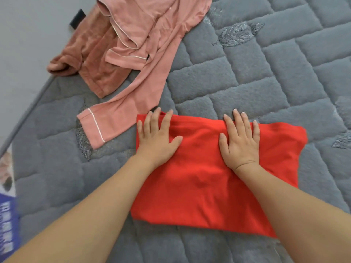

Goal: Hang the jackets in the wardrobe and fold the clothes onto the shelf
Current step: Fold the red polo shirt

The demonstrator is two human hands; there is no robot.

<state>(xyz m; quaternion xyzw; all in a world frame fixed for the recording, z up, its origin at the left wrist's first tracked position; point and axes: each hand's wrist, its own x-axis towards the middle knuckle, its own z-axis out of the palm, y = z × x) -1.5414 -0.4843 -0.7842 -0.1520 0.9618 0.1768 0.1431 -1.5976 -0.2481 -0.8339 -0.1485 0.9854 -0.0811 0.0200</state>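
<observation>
Left hand (pixel 155 137) and right hand (pixel 240 141), fingers (pixel 237 118) spread flat, press a folded rectangular red garment (pixel 199 186) on the quilted fleecy grey bed (pixel 266 82).

Pink pyjama top (pixel 152 21) cut off at top; blue object (pixel 7 224) blurred.
</observation>
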